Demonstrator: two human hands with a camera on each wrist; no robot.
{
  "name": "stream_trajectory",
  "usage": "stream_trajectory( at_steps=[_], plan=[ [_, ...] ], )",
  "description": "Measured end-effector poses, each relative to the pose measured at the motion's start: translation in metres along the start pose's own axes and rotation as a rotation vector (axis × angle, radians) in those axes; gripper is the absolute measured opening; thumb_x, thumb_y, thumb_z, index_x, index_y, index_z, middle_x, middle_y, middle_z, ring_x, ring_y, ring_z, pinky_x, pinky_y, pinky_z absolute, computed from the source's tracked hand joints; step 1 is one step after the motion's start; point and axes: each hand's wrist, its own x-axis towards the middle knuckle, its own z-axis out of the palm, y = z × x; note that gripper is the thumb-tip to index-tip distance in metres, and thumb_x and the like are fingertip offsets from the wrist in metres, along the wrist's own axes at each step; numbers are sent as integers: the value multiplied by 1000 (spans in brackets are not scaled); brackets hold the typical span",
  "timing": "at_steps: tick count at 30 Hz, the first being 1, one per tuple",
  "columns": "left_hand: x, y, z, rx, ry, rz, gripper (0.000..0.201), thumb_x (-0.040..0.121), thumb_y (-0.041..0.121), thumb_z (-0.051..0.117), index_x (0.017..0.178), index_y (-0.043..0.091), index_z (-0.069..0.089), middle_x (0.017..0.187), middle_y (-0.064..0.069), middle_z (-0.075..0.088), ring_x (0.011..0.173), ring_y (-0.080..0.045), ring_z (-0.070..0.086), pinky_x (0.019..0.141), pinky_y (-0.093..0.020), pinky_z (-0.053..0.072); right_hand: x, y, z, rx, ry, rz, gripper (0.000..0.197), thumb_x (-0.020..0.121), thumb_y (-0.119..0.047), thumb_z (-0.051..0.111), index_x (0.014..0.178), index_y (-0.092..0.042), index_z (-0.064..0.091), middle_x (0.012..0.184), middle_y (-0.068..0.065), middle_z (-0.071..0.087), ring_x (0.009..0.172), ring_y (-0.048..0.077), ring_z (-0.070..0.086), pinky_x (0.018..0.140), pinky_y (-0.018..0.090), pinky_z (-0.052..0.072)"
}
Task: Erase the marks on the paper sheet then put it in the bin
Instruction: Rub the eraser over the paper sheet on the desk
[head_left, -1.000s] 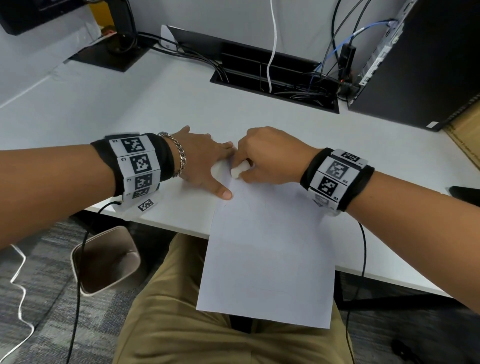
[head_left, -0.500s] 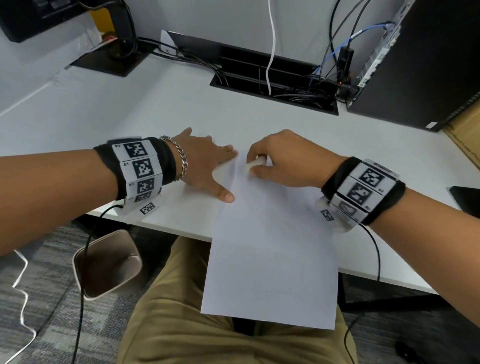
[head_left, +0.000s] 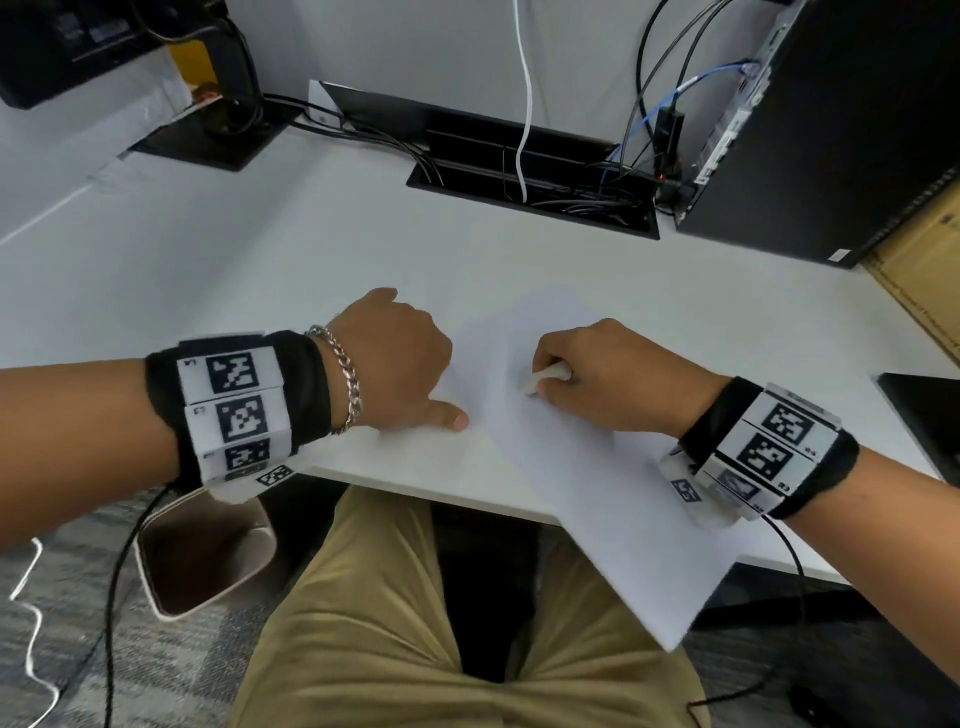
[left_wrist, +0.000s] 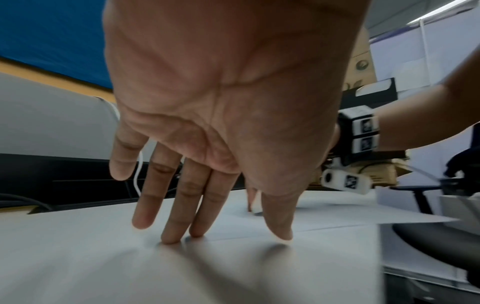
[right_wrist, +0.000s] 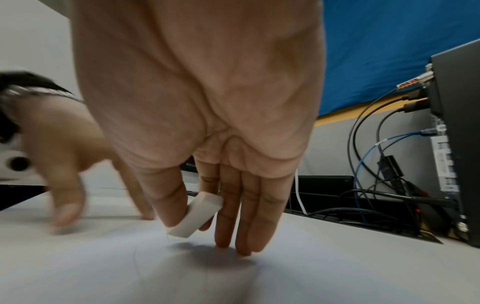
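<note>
1. Centrally in the head view, the paper sheet (head_left: 587, 467) lies skewed on the white bench (head_left: 260, 291), its lower right corner hanging past the bench's near edge above the person's khaki trousers (head_left: 374, 623).
2. At left of centre, the left hand (head_left: 395, 364) rests with straight, released fingers (left_wrist: 179, 216) pressing down; in the left wrist view the fingertips touch the bench right at the sheet's edge, and the thumb lies on or beside that edge.
3. Right of centre, the right hand (head_left: 608, 379) pinches a white eraser (head_left: 545, 378) between thumb and forefinger; the right wrist view shows the eraser (right_wrist: 197, 216) tilted, its lower corner on or just above the paper, while the other three fingers (right_wrist: 246, 218) reach straight down to the sheet.
4. Faint pencil lines show on the paper below the eraser in the right wrist view; what they form cannot be told.
5. At lower left of the head view, the bin (head_left: 202, 561) stands on the grey carpet under the bench edge, below the left wrist.
6. Along the top, a black cable tray (head_left: 535, 192) sits recessed in the bench, with a computer tower (head_left: 831, 130) at upper right.
</note>
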Motion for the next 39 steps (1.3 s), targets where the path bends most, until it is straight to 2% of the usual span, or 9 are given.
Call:
stream_trajectory(
  at_steps=[6,9,11,15,19,27,32,36,39],
  plan=[
    [-46,35,1,14,-23,152,78,91,86,31,131,29,66,110,8,71,109,-15,65,124,-43,23,-3,4,1,39,10,-19,7,96,-37,59,100,-34,64,86,-14,69,77,9,65,71,37,57],
    [-47,34,0,-56,11,174,69,93,81,39,131,29,65,116,6,71,107,-18,67,109,-41,45,-5,4,3,43,6,-32,9,96,-37,60,103,-35,65,88,-13,70,77,8,65,72,37,57],
    [-35,24,-5,-177,31,130,68,92,78,48,139,30,60,131,7,66,118,-19,62,102,-41,50,-7,4,3,38,7,-38,12,96,-38,60,106,-34,65,90,-13,70,79,8,65,73,36,57],
    [0,6,-8,-341,-17,128,93,90,77,56,166,33,22,171,6,25,155,-18,28,125,-36,25,-7,2,4,23,20,-56,15,97,-37,60,111,-33,65,92,-12,69,80,7,62,73,33,54],
    [28,1,-10,-329,-76,242,103,87,80,57,166,42,3,174,13,-9,162,-21,-4,130,-46,9,-11,-2,6,-18,91,-108,21,96,-38,59,116,-33,63,97,-10,68,84,12,61,76,37,53],
    [52,0,-11,-328,-175,430,100,83,78,67,160,59,7,174,14,-11,161,-21,-12,128,-50,-5,-30,-6,4,-80,78,-138,29,90,-41,61,116,-33,70,94,-13,64,83,8,58,75,35,54],
    [54,3,-7,-348,-141,422,105,78,76,73,160,59,9,174,14,-8,161,-19,-9,128,-45,-2,-32,-7,13,-84,100,-118,31,92,-35,64,120,-24,71,100,-7,66,86,11,57,78,32,52],
    [56,3,-7,-272,-140,394,110,75,83,70,160,61,3,174,13,-13,161,-18,-7,129,-53,5,-37,-8,18,-84,105,-123,30,92,-35,65,118,-23,71,87,-14,55,78,7,51,73,27,47],
    [62,6,-11,-185,-165,356,118,71,89,67,159,60,-5,173,12,-17,160,-21,-6,127,-57,12,-42,-8,18,-70,55,-156,29,90,-39,64,114,-26,72,85,-14,61,77,7,56,75,30,53]
  ],
)
